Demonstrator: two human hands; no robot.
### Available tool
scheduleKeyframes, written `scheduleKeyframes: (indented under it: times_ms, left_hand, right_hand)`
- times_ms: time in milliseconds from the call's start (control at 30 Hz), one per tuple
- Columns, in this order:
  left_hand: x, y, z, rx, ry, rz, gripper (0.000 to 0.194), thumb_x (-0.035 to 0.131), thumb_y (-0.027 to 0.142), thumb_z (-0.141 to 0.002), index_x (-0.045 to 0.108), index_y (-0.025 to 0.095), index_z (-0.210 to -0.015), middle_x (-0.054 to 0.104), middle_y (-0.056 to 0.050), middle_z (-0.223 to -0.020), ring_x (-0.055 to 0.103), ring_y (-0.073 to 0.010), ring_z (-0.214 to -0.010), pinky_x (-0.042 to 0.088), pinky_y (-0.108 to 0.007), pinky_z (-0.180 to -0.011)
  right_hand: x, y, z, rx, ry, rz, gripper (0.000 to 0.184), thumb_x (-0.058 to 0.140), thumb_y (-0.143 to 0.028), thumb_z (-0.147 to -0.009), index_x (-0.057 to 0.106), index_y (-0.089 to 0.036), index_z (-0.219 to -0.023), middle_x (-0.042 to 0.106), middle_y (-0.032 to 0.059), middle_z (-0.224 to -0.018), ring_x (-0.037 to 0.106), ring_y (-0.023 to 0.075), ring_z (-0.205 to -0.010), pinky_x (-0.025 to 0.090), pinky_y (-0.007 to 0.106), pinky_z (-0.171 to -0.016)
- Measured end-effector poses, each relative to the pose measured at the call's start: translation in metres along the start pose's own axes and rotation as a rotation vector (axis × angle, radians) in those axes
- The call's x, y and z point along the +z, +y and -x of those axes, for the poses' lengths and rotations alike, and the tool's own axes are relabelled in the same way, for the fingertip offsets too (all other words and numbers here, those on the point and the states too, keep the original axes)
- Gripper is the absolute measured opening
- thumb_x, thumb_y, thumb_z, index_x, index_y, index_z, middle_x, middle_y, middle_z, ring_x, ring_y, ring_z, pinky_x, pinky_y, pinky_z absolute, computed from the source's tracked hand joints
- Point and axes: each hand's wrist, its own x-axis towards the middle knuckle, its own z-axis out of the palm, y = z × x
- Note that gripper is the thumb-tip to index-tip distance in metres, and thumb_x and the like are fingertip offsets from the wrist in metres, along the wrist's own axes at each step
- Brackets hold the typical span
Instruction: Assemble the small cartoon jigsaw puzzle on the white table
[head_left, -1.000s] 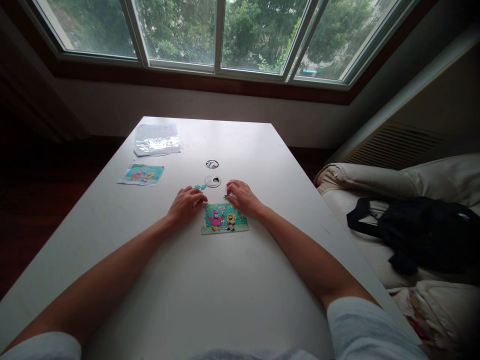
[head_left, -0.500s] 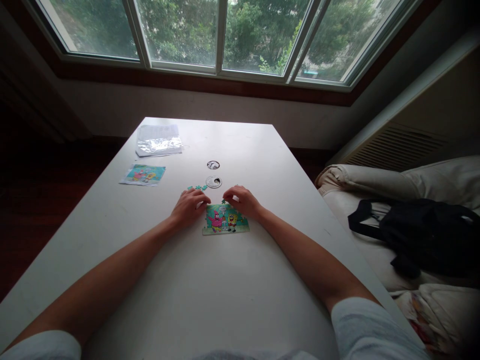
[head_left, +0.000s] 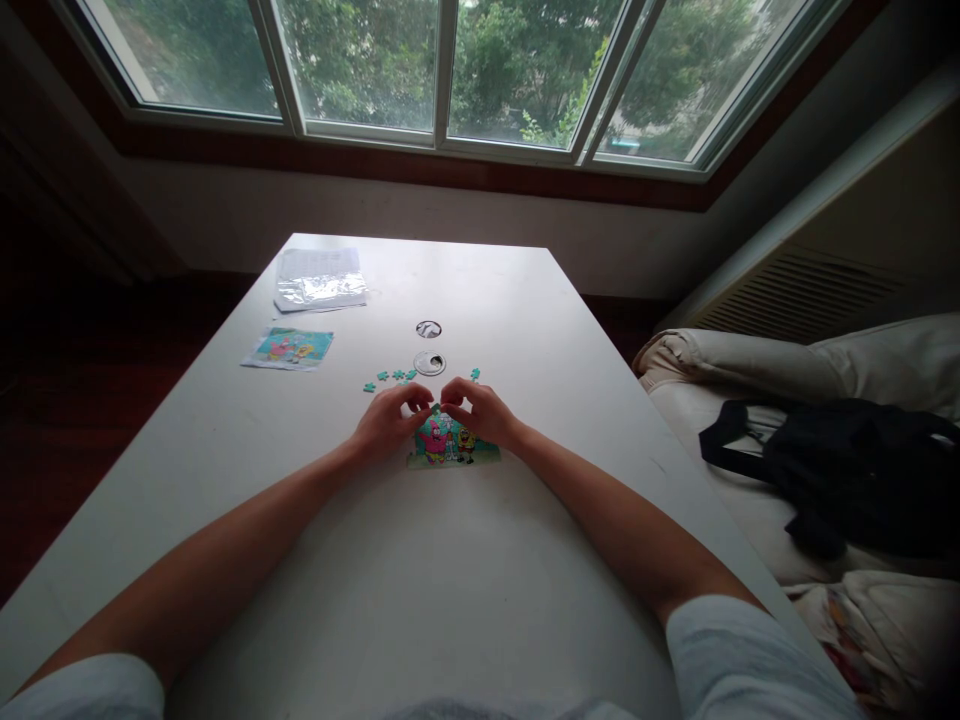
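Over the top edge of a partly joined jigsaw puzzle (head_left: 454, 448), my two hands meet at a small green jigsaw piece (head_left: 436, 408). My left hand (head_left: 386, 420) pinches it from the left with thumb and fingers. My right hand (head_left: 484, 412) closes on it from the right side. Pink and yellow cartoon figures show on the puzzle, whose upper part is partly covered by my fingers. Several loose green pieces (head_left: 398, 374) lie beyond my left hand, and another loose piece (head_left: 475, 374) lies just past my right hand.
A printed picture (head_left: 291, 347) and papers with a shiny plastic sleeve (head_left: 321, 280) lie at the far left of the white table (head_left: 450, 580). A round metal cable cover (head_left: 430, 363) and a round hole (head_left: 429, 328) sit mid-table. A dark bag (head_left: 847, 470) rests on the right-hand sofa.
My right hand has brought the green piece leftward to the puzzle's top edge. My left hand has moved right to meet it, uncovering more loose pieces behind.
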Motion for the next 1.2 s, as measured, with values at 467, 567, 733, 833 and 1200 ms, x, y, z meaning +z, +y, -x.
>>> scheduleKeyframes:
  times_ms: [467, 567, 733, 833, 1200]
  left_hand:
    - [-0.008, -0.007, -0.001, -0.059, 0.075, -0.172, 0.023, 0.058, 0.02, -0.086, 0.074, 0.024, -0.102, 0.073, -0.001, -0.088, 0.064, -0.0176, -0.079, 0.05, -0.031, -0.078]
    - [-0.011, -0.009, -0.001, -0.068, 0.084, -0.22, 0.02, 0.058, 0.02, -0.086, 0.074, 0.025, -0.097, 0.073, -0.001, -0.088, 0.064, -0.0187, -0.082, 0.049, -0.033, -0.081]
    - [-0.014, -0.01, -0.002, -0.133, 0.09, -0.26, 0.015, 0.06, 0.025, -0.086, 0.074, 0.025, -0.092, 0.073, 0.0, -0.085, 0.065, -0.0192, -0.081, 0.048, -0.033, -0.078]
    - [-0.015, -0.008, -0.002, -0.156, 0.083, -0.266, 0.014, 0.061, 0.027, -0.086, 0.074, 0.025, -0.089, 0.074, 0.001, -0.082, 0.066, -0.0189, -0.077, 0.048, -0.033, -0.075]
    - [-0.014, -0.009, -0.002, -0.129, 0.057, -0.33, 0.012, 0.062, 0.029, -0.085, 0.073, 0.026, -0.086, 0.075, 0.001, -0.083, 0.065, -0.0199, -0.078, 0.045, -0.034, -0.074]
  right_hand:
    - [-0.003, 0.007, 0.001, -0.132, -0.125, 0.226, 0.006, 0.061, -0.02, -0.093, 0.066, -0.022, -0.09, 0.067, 0.0052, -0.089, 0.057, 0.0203, -0.088, 0.049, 0.033, -0.081]
    - [-0.005, 0.008, 0.001, -0.165, -0.17, 0.289, 0.005, 0.063, -0.022, -0.094, 0.068, -0.022, -0.093, 0.067, 0.0068, -0.096, 0.055, 0.0219, -0.093, 0.049, 0.035, -0.085]
    - [-0.006, 0.01, 0.001, -0.176, -0.214, 0.367, 0.009, 0.066, -0.029, -0.094, 0.07, -0.022, -0.099, 0.065, 0.0088, -0.102, 0.054, 0.0238, -0.096, 0.048, 0.038, -0.089]
    - [-0.007, 0.012, 0.001, -0.166, -0.212, 0.393, 0.012, 0.065, -0.032, -0.095, 0.07, -0.023, -0.1, 0.064, 0.0092, -0.103, 0.053, 0.0242, -0.096, 0.048, 0.039, -0.09]
    - [-0.008, 0.015, 0.001, -0.157, -0.195, 0.427, 0.012, 0.065, -0.034, -0.096, 0.07, -0.023, -0.1, 0.064, 0.0092, -0.104, 0.053, 0.0243, -0.096, 0.047, 0.04, -0.089]
